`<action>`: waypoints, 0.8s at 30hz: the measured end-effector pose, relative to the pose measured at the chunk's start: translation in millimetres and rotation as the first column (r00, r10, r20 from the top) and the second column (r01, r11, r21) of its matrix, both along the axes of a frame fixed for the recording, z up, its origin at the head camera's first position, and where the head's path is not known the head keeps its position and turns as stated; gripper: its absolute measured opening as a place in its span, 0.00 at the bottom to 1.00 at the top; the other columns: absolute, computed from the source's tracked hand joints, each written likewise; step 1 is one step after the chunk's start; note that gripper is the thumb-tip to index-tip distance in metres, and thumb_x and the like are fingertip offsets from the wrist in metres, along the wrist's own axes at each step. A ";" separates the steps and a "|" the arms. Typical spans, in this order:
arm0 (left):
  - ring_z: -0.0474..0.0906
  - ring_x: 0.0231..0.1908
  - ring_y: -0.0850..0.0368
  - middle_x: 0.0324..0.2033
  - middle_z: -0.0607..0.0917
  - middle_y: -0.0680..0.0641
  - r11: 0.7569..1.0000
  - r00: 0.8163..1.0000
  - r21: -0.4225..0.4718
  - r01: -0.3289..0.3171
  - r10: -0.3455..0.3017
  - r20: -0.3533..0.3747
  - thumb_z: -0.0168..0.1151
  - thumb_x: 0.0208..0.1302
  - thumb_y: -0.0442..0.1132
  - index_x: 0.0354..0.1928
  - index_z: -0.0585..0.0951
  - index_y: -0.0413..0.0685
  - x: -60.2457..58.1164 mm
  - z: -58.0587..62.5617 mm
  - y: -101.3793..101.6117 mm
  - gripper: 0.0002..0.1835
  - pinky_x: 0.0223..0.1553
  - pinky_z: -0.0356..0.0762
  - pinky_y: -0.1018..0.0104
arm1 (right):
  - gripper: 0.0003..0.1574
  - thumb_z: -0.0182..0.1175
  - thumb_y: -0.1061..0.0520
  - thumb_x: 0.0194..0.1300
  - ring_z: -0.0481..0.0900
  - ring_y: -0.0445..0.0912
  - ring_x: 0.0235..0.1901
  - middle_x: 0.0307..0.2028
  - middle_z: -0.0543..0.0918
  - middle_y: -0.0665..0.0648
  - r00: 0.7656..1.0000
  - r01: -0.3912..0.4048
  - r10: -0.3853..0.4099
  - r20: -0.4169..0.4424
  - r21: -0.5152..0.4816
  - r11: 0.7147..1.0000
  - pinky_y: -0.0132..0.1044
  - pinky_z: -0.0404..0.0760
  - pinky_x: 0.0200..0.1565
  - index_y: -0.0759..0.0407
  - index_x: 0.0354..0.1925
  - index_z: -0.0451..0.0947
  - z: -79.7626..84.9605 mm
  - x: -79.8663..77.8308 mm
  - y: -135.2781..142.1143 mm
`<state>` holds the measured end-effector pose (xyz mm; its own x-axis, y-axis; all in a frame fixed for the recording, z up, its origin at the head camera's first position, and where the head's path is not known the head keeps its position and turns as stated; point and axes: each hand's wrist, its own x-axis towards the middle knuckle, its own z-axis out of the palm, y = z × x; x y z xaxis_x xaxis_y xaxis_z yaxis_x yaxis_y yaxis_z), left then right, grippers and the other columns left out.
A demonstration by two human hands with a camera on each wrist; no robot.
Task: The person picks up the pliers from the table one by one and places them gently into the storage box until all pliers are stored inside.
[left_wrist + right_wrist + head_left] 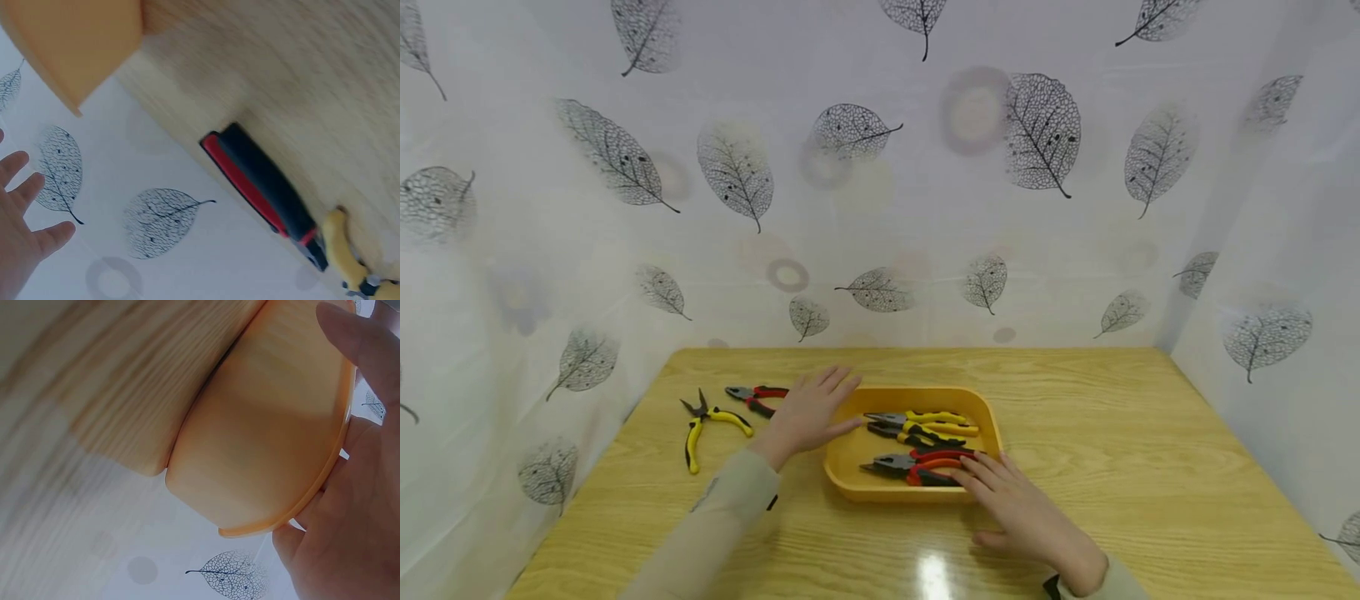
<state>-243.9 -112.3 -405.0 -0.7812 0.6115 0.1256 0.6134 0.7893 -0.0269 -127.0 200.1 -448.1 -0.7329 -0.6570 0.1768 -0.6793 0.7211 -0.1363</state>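
The right hand [1018, 508], fingers extended, overlaps the orange tray [910, 495] of pliers [891, 461], contact unclear. The left hand [808, 412], fingers spread and empty, partly hides red-handled pliers [771, 392] near yellow-handled pliers [700, 412]; wooden desk [1112, 433], leaf-print sheeting [917, 225] behind.

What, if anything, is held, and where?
The left hand holds nothing; whether the right hand grips the tray's rim or pliers' handles cannot be told.

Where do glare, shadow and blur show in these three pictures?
Head view: bright glare on the wooden table, below the yellow tray; left wrist view: a soft shadow near the tray, the red-and-black pliers slightly blurred; right wrist view: wood grain smeared at left.
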 end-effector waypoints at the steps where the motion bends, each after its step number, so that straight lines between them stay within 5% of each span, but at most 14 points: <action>1: 0.49 0.64 0.48 0.65 0.55 0.48 1.000 1.000 0.003 -0.004 0.004 0.001 0.45 0.60 0.62 0.66 0.58 0.54 0.2 -1.3 -3.6 0.36 0.57 0.48 0.41 | 0.50 0.67 0.44 0.44 0.56 0.58 0.60 0.60 0.63 0.64 1.000 0.000 0.000 -0.005 -0.001 1.000 0.56 0.52 0.58 0.60 0.62 0.60 -0.3 0.0 -0.2; 10: 0.51 0.63 0.48 0.65 0.56 0.47 0.999 1.000 -0.043 -0.023 0.023 -0.003 0.43 0.61 0.62 0.66 0.58 0.53 4.4 -12.9 -30.6 0.35 0.55 0.51 0.38 | 0.50 0.68 0.45 0.43 0.57 0.60 0.60 0.61 0.61 0.66 1.000 0.003 -0.003 -0.018 0.006 1.000 0.55 0.52 0.58 0.60 0.62 0.61 0.0 0.1 -0.3; 24: 0.51 0.63 0.47 0.64 0.58 0.43 0.996 0.996 0.021 -0.083 0.082 0.034 0.47 0.61 0.58 0.65 0.59 0.50 15.1 -27.0 -60.3 0.34 0.54 0.50 0.37 | 0.54 0.68 0.46 0.44 0.55 0.60 0.60 0.62 0.59 0.66 0.998 -0.008 0.010 -0.056 0.030 1.000 0.56 0.56 0.56 0.60 0.64 0.56 1.1 3.0 0.1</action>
